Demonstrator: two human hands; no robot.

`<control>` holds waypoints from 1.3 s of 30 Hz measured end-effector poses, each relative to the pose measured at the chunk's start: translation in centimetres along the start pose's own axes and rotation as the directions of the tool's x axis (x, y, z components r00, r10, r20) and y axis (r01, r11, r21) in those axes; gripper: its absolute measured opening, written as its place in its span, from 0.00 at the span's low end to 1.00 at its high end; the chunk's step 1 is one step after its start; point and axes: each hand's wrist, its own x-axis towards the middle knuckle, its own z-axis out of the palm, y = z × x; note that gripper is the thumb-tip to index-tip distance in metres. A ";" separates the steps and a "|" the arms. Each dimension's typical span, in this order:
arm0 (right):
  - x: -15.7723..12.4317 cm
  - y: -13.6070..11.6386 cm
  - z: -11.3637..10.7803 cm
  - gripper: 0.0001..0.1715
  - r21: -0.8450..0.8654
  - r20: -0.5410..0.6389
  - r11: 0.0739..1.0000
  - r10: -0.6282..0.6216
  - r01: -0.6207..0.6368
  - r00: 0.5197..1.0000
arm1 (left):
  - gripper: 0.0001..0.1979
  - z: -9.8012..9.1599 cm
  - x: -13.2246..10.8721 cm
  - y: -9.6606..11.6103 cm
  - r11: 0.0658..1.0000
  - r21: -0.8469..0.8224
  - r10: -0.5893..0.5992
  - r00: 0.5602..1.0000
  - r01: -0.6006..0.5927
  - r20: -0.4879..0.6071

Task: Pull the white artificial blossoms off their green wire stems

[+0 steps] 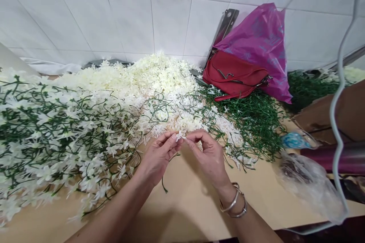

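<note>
Over the front of the table, my left hand [159, 154] pinches a small white flower [180, 135] between thumb and fingers. A thin green stem [164, 184] hangs below that hand. My right hand [207, 155], with bangles at its wrist, has its thumb and index finger pressed together at the flower's right side; any small part between those fingertips is too small to tell. Behind both hands lies a heap of loose white petals [159, 76], with green stems [253, 117] to its right. Stemmed white flowers [62, 133] are piled on the left.
A red bag [234, 72] and a purple plastic bag [262, 41] rest against the tiled wall. On the right are a clear plastic bag [310, 182], a cardboard box [336, 114] and a hanging grey cable [333, 114]. The tan table [182, 205] runs beneath my hands.
</note>
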 end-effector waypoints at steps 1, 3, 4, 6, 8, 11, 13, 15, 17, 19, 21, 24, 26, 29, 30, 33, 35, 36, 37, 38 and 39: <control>-0.1 0.0 0.1 0.04 -0.012 0.006 1.000 0.004 -0.004 1.000 | 0.24 0.0 -0.1 -0.2 1.000 0.010 0.007 1.000 -0.007 0.009; -0.1 0.0 0.3 0.04 -0.036 0.012 0.999 0.026 -0.025 1.000 | 0.22 -0.1 -0.2 -0.5 0.997 0.065 0.037 0.999 -0.039 0.031; -0.1 0.0 0.3 0.04 -0.045 0.012 0.998 0.038 -0.037 0.999 | 0.21 -0.3 -0.2 -0.7 0.992 0.106 0.061 0.997 -0.066 0.045; -0.1 -0.1 0.4 0.04 -0.060 0.012 0.997 0.053 -0.052 0.999 | 0.18 -0.6 -0.1 -1.0 0.969 0.207 0.118 0.990 -0.132 0.081; -0.3 -0.3 0.4 0.04 -0.077 0.008 0.996 0.050 -0.050 0.999 | 0.17 -1.0 0.0 -1.2 0.930 0.308 0.171 0.977 -0.202 0.125; -0.6 -0.3 0.7 0.04 -0.094 -0.016 0.994 0.047 -0.048 0.999 | 0.16 -1.3 -0.2 -1.5 0.848 0.423 0.254 0.946 -0.318 0.201; -0.8 -0.2 1.0 0.03 -0.079 -0.035 0.995 0.052 -0.054 0.998 | 0.14 -1.4 -0.5 -1.7 0.755 0.503 0.340 0.907 -0.421 0.250; -1.0 0.0 1.3 0.07 -0.029 -0.047 0.997 0.066 -0.068 0.997 | 0.13 -1.5 -0.8 -1.9 0.605 0.600 0.437 0.848 -0.524 0.299; -1.1 0.1 1.5 0.12 0.049 -0.062 0.994 0.097 -0.094 0.993 | 0.13 -1.4 -1.1 -2.1 0.434 0.674 0.515 0.778 -0.598 0.359; -1.2 0.1 1.6 0.12 0.110 -0.085 0.987 0.128 -0.119 0.988 | 0.13 -1.4 -1.4 -2.1 0.320 0.704 0.562 0.726 -0.634 0.398; -1.3 0.0 1.7 0.12 0.125 -0.107 0.984 0.137 -0.124 0.985 | 0.13 -1.3 -1.5 -2.2 0.290 0.715 0.580 0.711 -0.636 0.397; -1.4 -0.1 1.8 0.12 0.118 -0.112 0.987 0.123 -0.110 0.986 | 0.11 -1.4 -1.4 -2.2 0.203 0.726 0.623 0.659 -0.657 0.422; -1.4 0.0 1.9 0.12 0.128 -0.099 0.986 0.123 -0.110 0.987 | 0.10 -1.6 -1.4 -2.1 0.050 0.714 0.660 0.560 -0.698 0.501; -1.3 0.2 1.9 0.14 0.147 -0.054 0.978 0.154 -0.145 0.987 | 0.11 -2.0 -1.3 -1.9 -0.139 0.711 0.617 0.501 -0.689 0.607; -1.3 0.2 1.9 0.15 0.153 -0.033 0.975 0.169 -0.162 0.985 | 0.12 -2.1 -1.3 -1.8 -0.167 0.721 0.585 0.521 -0.672 0.622; -1.2 0.1 2.0 0.16 0.167 0.008 0.970 0.181 -0.180 0.983 | 0.12 -2.2 -1.3 -1.7 -0.163 0.744 0.550 0.566 -0.648 0.613; -1.1 0.1 2.0 0.16 0.162 -0.006 0.974 0.159 -0.156 0.987 | 0.11 -2.2 -1.2 -1.6 -0.126 0.744 0.580 0.559 -0.656 0.592; -1.1 0.0 2.0 0.16 0.152 -0.020 0.978 0.150 -0.145 0.988 | 0.11 -2.2 -1.2 -1.6 -0.105 0.741 0.594 0.556 -0.663 0.581; -1.1 0.0 2.0 0.16 0.140 -0.034 0.980 0.146 -0.140 0.989 | 0.10 -2.1 -1.2 -1.5 -0.085 0.737 0.601 0.555 -0.670 0.574; -1.1 0.0 2.0 0.16 0.129 -0.044 0.982 0.147 -0.140 0.988 | 0.10 -2.1 -1.2 -1.5 -0.066 0.733 0.603 0.559 -0.677 0.570; -1.0 0.1 1.9 0.17 0.120 -0.047 0.982 0.152 -0.146 0.987 | 0.10 -2.0 -1.2 -1.4 -0.043 0.732 0.601 0.567 -0.680 0.563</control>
